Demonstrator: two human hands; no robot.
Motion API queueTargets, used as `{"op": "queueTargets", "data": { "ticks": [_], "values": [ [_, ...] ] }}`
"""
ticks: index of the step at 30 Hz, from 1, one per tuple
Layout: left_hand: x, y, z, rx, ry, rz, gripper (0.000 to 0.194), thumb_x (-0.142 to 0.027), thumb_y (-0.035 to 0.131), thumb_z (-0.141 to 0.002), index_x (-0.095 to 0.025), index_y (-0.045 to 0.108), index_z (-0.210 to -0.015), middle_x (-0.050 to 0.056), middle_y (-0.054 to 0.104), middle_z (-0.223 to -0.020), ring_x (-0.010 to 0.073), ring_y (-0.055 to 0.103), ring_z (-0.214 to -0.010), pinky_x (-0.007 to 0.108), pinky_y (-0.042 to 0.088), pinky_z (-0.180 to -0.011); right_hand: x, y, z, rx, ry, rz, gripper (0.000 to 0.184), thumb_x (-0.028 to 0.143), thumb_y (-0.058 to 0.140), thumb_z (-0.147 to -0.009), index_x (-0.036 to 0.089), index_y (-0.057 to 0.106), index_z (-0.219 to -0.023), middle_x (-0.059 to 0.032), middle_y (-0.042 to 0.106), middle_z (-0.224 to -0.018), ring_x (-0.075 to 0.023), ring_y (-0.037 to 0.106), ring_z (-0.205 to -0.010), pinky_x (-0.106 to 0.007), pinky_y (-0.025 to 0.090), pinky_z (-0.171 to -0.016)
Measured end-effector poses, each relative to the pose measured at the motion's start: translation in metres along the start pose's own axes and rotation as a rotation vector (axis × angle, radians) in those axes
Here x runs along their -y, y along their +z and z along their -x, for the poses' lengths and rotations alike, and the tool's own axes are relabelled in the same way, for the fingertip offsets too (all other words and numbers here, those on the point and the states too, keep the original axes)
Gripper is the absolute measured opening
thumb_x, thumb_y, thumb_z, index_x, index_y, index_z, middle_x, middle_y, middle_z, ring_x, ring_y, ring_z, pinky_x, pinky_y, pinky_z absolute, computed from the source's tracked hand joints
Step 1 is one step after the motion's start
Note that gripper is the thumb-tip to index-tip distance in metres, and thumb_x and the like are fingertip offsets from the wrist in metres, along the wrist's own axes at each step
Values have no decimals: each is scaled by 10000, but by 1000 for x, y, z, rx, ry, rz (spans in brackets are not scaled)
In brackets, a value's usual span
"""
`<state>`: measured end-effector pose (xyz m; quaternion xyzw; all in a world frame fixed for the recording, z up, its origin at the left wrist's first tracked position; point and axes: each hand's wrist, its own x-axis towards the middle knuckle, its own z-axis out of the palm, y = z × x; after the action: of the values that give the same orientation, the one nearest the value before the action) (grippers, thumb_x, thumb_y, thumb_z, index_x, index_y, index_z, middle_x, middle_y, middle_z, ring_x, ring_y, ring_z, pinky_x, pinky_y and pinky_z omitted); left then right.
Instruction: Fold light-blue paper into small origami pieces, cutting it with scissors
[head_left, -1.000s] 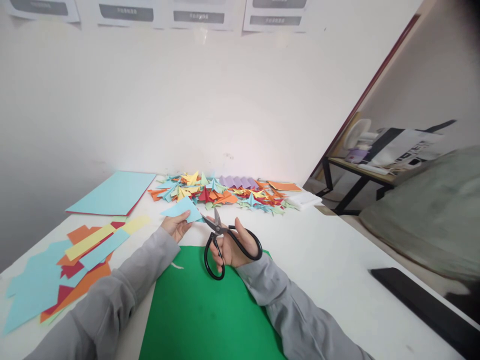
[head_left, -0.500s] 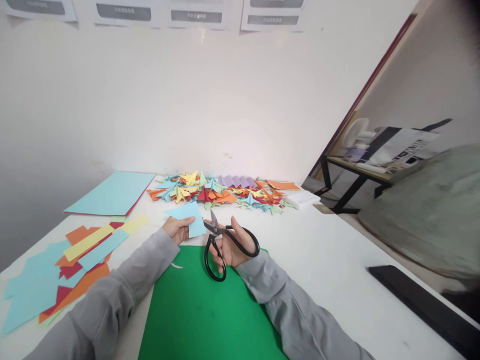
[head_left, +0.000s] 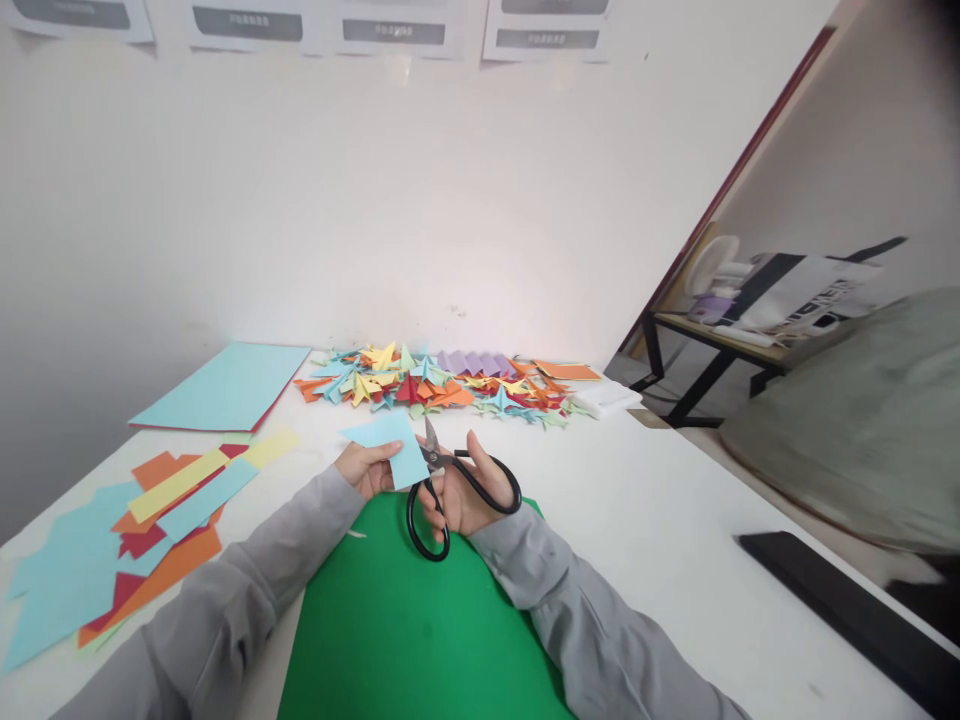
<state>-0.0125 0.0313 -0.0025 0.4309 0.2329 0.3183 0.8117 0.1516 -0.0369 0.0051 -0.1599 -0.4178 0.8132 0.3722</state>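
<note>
Left hand (head_left: 367, 468): pinching one light-blue paper piece (head_left: 409, 460) between thumb and fingers, raised at the far end of a green sheet (head_left: 420, 630).
Right hand (head_left: 471, 498): fingers through the handles of black-handled scissors (head_left: 433, 457), blades parted at the piece's right edge, one partly hidden by it.
Counter (head_left: 675, 580), left: overlapping coloured paper cuttings (head_left: 176, 488). Counter, rear: heaped folded paper shapes (head_left: 450, 394).
</note>
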Motion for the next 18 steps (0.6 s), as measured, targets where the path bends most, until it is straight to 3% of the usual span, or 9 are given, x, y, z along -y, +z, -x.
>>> {"op": "queueTargets", "data": {
  "ticks": [4,10,14,18],
  "values": [
    [-2,5,1,-53,-5,43,326,-146,548,-689,-71,547,-1006,149,644,-835,200,617,-687,245,500,-513,0,-2,0,9,-2,-9,690,664,7,-702,256,169,-1234,-28,550,-680,-158,512,-518,-345,394,-516],
    [-12,0,0,-170,143,277,242,-190,514,-717,-79,560,-927,114,655,-803,206,607,-777,337,492,-712,6,-4,4,37,-10,14,660,650,14,-715,271,139,-1241,-22,545,-663,-162,505,-507,-344,396,-496],
    [-7,-1,-3,-235,148,272,195,-135,547,-684,-74,571,-867,108,660,-738,201,616,-729,332,489,-724,6,-5,4,25,4,23,657,643,10,-721,265,142,-1243,-23,546,-655,-161,507,-502,-348,401,-498],
    [-2,11,-4,-377,166,324,248,-128,556,-676,-92,556,-921,78,661,-722,178,619,-676,305,501,-690,1,-5,1,5,-26,1,656,648,20,-718,270,157,-1237,-25,548,-665,-162,512,-509,-348,399,-506]
  ]
}}
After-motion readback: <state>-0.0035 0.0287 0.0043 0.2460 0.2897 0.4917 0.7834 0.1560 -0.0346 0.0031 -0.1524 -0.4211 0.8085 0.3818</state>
